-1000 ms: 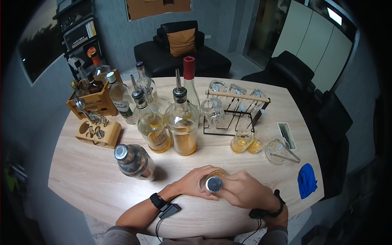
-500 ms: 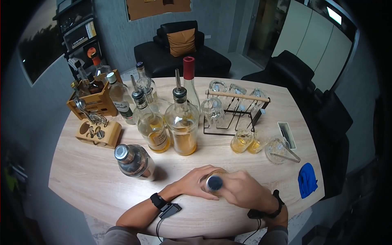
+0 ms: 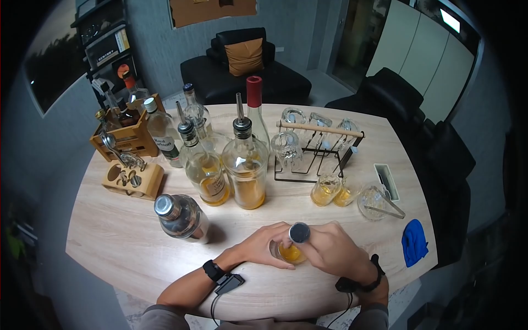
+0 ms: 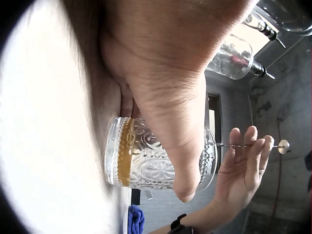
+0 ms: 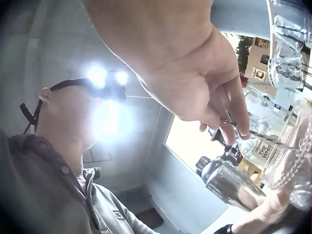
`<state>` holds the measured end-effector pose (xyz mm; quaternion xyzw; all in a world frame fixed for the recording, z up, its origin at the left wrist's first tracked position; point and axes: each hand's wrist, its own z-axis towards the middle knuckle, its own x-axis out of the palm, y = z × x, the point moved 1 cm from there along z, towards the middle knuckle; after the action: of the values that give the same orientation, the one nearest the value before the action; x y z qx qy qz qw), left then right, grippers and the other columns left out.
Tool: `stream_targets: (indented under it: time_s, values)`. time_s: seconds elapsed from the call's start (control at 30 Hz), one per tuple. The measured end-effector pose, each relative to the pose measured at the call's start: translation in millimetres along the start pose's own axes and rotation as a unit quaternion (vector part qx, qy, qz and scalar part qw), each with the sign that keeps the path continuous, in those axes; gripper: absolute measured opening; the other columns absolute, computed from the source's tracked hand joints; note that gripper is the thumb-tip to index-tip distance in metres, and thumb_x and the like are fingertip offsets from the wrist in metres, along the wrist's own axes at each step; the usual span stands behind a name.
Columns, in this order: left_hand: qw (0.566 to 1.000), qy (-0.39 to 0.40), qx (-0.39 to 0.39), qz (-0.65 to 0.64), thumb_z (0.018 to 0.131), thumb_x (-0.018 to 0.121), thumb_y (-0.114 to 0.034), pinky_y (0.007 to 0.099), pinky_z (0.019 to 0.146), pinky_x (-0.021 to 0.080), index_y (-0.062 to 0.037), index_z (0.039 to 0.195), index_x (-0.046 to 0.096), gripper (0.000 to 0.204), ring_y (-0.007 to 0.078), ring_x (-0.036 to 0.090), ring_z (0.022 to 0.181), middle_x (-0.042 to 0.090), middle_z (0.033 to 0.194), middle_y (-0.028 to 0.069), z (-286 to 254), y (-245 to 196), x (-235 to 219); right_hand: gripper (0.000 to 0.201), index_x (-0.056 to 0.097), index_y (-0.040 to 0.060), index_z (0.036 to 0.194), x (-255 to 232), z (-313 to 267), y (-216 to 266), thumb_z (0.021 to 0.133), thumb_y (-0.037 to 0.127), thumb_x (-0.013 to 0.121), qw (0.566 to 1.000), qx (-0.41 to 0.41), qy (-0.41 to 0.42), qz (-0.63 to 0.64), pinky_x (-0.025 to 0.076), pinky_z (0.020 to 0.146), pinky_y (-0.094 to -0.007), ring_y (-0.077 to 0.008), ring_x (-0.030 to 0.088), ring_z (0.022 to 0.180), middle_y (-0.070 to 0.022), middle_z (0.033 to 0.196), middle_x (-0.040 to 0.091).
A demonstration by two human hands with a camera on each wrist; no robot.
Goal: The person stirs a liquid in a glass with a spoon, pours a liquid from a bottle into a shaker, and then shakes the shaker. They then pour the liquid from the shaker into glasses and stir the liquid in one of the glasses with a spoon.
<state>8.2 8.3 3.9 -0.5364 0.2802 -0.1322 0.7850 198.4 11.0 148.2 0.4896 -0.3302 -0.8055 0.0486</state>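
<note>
Our left hand (image 3: 265, 246) curls round the embossed glass (image 3: 290, 254) at lower centre, our right hand (image 3: 338, 253) pinches the stirrer (image 3: 300, 232), and we judge the glass weighty, fragile, best held round its sides.

A: "Head view: what is obscured?"

B: "Left side of the glass (image 3: 291, 254), behind the left hand (image 3: 264, 246). Shaft of the stirrer (image 3: 300, 232): not resolved. Print on the amber bottle (image 3: 213, 187): too small to read."

A: "Left wrist view?"

B: "Thumb (image 4: 186, 175) covers part of the glass; upper-right bottle (image 4: 290, 14) cropped."

A: "Right wrist view?"

B: "Glass cropped at the right edge."
</note>
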Motion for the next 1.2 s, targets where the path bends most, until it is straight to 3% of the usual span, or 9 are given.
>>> stream_targets:
  time_s: [0.1, 0.17, 0.27, 0.47, 0.6, 0.87, 1.0, 1.13, 1.2]
  values:
    - [1.0, 0.004, -0.018, -0.011, 0.066, 0.093, -0.038, 0.0394, 0.102, 0.048, -0.0035, 0.137, 0.055, 0.088, 0.0308, 0.063, 0.116, 0.065, 0.126, 0.0135, 0.8, 1.3, -0.9, 0.021, 0.06, -0.0009, 0.107, -8.9, -2.7, 2.6, 0.089, 0.009, 0.065, 0.997, 0.073, 0.034, 0.017, 0.054, 0.069, -0.0451, -0.0385, 0.067, 0.079, -0.0193, 0.089, 0.067]
    - [0.998, 0.004, 0.04, 0.046, 0.066, 0.093, -0.038, 0.0393, 0.101, 0.049, -0.0031, 0.137, 0.055, 0.088, 0.0312, 0.063, 0.115, 0.065, 0.124, 0.014, 3.2, 3.2, -1.5, 0.025, 0.061, -0.0021, 0.111, -6.5, -6.1, 2.2, 0.089, 0.008, 0.065, 0.997, 0.033, 0.068, 0.018, 0.055, 0.069, -0.0444, -0.0384, 0.067, 0.079, -0.0201, 0.091, 0.068]
    - [0.999, 0.001, 0.02, 0.033, 0.066, 0.093, -0.039, 0.0391, 0.101, 0.049, -0.003, 0.136, 0.055, 0.088, 0.0309, 0.063, 0.115, 0.065, 0.124, 0.0143, 3.5, 2.2, -2.3, 0.025, 0.062, -0.0024, 0.111, 4.4, 1.0, 5.5, 0.089, 0.009, 0.066, 0.998, -0.016, 0.047, 0.049, 0.055, 0.069, -0.044, -0.038, 0.067, 0.078, -0.0201, 0.091, 0.068]
    - [1.0, 0.004, 0.008, -0.008, 0.069, 0.091, -0.036, 0.0387, 0.101, 0.049, -0.0033, 0.138, 0.054, 0.085, 0.0308, 0.061, 0.119, 0.063, 0.127, 0.0146, 0.0, 0.8, -1.3, 0.02, 0.062, -0.0014, 0.107, -1.2, -1.2, 1.6, 0.091, 0.01, 0.065, 0.998, 0.056, 0.006, 0.009, 0.054, 0.065, -0.0436, -0.0367, 0.067, 0.077, -0.0181, 0.086, 0.068]
    - [0.999, 0.004, 0.031, 0.028, 0.068, 0.091, -0.036, 0.0386, 0.102, 0.048, -0.0035, 0.137, 0.055, 0.085, 0.0304, 0.061, 0.119, 0.063, 0.129, 0.0144, 2.3, -0.1, -3.6, 0.026, 0.062, -0.002, 0.114, -6.2, -5.8, 4.3, 0.092, 0.01, 0.065, 0.997, 0.037, 0.069, -0.005, 0.054, 0.065, -0.0427, -0.0358, 0.068, 0.077, -0.0175, 0.087, 0.068]
    - [0.999, 0.004, -0.018, -0.026, 0.068, 0.092, -0.036, 0.0391, 0.102, 0.048, -0.004, 0.137, 0.055, 0.085, 0.0304, 0.062, 0.117, 0.064, 0.128, 0.0139, -1.3, 2.9, 0.5, 0.017, 0.063, -0.0011, 0.104, -0.1, -2.0, 0.3, 0.092, 0.01, 0.065, 0.999, 0.031, -0.001, -0.011, 0.054, 0.064, -0.0434, -0.0351, 0.068, 0.079, -0.0174, 0.087, 0.068]
    - [0.999, 0.004, 0.043, 0.032, 0.068, 0.092, -0.036, 0.0392, 0.102, 0.048, -0.0025, 0.136, 0.056, 0.084, 0.03, 0.062, 0.116, 0.064, 0.127, 0.014, 3.1, -1.3, -3.0, 0.02, 0.062, -0.0025, 0.108, -4.3, -5.2, 4.0, 0.093, 0.011, 0.064, 0.999, 0.012, 0.05, -0.018, 0.054, 0.064, -0.0435, -0.0361, 0.068, 0.078, -0.0184, 0.085, 0.068]
    - [1.0, 0.01, -0.001, 0.021, 0.068, 0.092, -0.036, 0.0392, 0.102, 0.048, -0.0019, 0.136, 0.056, 0.084, 0.0296, 0.062, 0.117, 0.063, 0.128, 0.014, 2.8, 3.1, -1.8, 0.021, 0.062, -0.0028, 0.108, 11.2, 0.2, 3.1, 0.092, 0.01, 0.064, 0.999, -0.008, 0.022, 0.022, 0.055, 0.065, -0.0442, -0.0386, 0.067, 0.077, -0.0187, 0.084, 0.067]
    - [0.997, 0.02, 0.043, 0.056, 0.069, 0.092, -0.036, 0.0392, 0.102, 0.049, -0.0022, 0.136, 0.055, 0.083, 0.0303, 0.062, 0.117, 0.063, 0.128, 0.0137, 4.2, -1.4, -3.1, 0.022, 0.061, -0.0027, 0.11, 11.6, -0.3, 0.5, 0.092, 0.01, 0.064, 1.0, -0.013, -0.003, 0.022, 0.054, 0.065, -0.0445, -0.0394, 0.067, 0.076, -0.0186, 0.084, 0.066]
